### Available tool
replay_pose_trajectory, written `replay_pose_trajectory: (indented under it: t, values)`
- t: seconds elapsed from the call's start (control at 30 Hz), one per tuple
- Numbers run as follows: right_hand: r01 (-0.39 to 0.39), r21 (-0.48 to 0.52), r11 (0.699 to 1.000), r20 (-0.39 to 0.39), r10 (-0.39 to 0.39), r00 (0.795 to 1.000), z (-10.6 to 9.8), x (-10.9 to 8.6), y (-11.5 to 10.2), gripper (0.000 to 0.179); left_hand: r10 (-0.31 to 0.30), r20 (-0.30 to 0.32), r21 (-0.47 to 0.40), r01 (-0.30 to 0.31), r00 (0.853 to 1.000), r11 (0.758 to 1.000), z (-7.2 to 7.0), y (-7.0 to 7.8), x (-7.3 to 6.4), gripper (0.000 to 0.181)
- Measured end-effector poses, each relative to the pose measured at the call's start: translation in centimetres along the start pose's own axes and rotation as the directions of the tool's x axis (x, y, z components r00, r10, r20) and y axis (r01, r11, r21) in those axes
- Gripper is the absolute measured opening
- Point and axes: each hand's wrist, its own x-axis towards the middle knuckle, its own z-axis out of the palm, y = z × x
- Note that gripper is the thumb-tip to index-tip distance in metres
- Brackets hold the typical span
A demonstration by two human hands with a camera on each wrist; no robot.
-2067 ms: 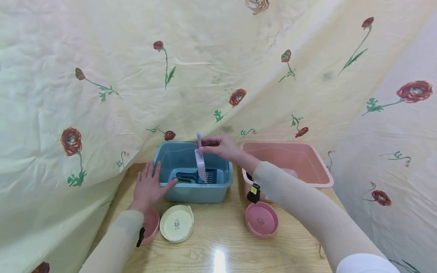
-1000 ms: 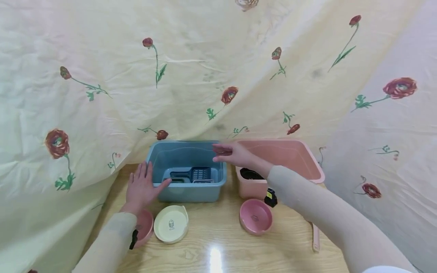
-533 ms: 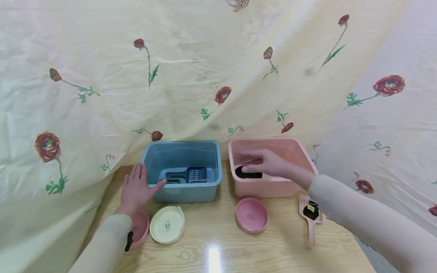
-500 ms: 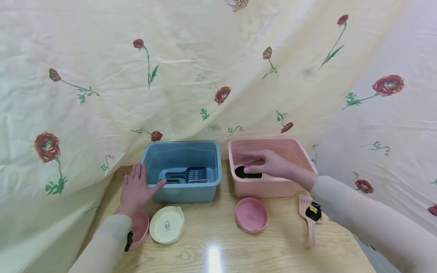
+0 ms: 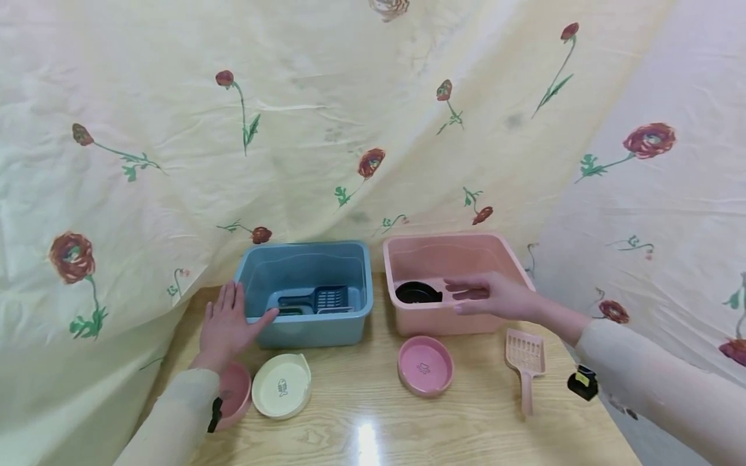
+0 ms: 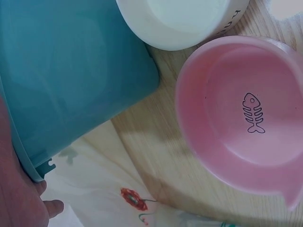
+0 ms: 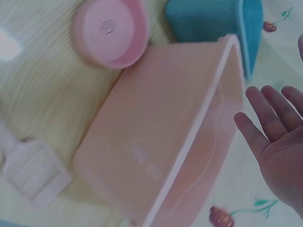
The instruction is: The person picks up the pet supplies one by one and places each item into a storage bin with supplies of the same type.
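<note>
My left hand (image 5: 224,327) rests on the near left rim of the blue bin (image 5: 315,331), fingers spread and straight. Inside that bin lie a dark blue litter scoop (image 5: 331,297), a pale scoop (image 5: 335,310) and a green-edged item (image 5: 289,311), the last two partly hidden by the front wall. Over the pink bin (image 5: 449,323) hovers my right hand (image 5: 495,296), its fingers extended around nothing. A black item with a rounded outline (image 5: 416,292) lies in the pink bin, left of the right hand. The right wrist view shows the right palm (image 7: 289,165) beside the bin's rim.
A pink litter scoop (image 5: 526,355) lies on the wooden table right of the pink bin. Along the front sit a cream bowl (image 5: 282,386), a deep pink bowl (image 5: 425,366) and another pink bowl (image 5: 234,395) beneath my left forearm. A flowered cloth (image 5: 303,129) hangs behind.
My right hand has let go of the pale scoop, now in the blue bin, and moved right to above the pink bin. The left hand stays at the blue rim.
</note>
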Motion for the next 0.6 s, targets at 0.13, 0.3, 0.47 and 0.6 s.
replay_pose_trajectory:
  t: [0.13, 0.3, 0.47, 0.6]
  values:
    - [-0.035, -0.045, 0.998, 0.004, 0.035, 0.999, -0.7, -2.0, 0.8, 0.066, -0.001, -0.009, 0.006, 0.001, 1.000, 1.000, 0.2, -0.1, 0.1, 0.129]
    - [-0.094, -0.075, 0.993, 0.005, 0.095, 0.995, -1.2, -3.8, 1.5, 0.067, 0.005, -0.013, -0.010, -0.005, 1.000, 1.000, -0.1, 0.0, 0.0, 0.129]
    - [-0.141, -0.092, 0.986, 0.013, 0.143, 0.990, -1.1, -4.7, 1.9, 0.070, 0.006, -0.008, -0.011, -0.006, 1.000, 1.000, -0.4, 0.1, 0.0, 0.130]
    - [-0.141, -0.121, 0.983, 0.016, 0.144, 0.990, -1.0, -4.9, 2.0, 0.069, -0.003, -0.010, -0.009, 0.003, 1.000, 1.000, -0.6, 0.1, 0.0, 0.133]
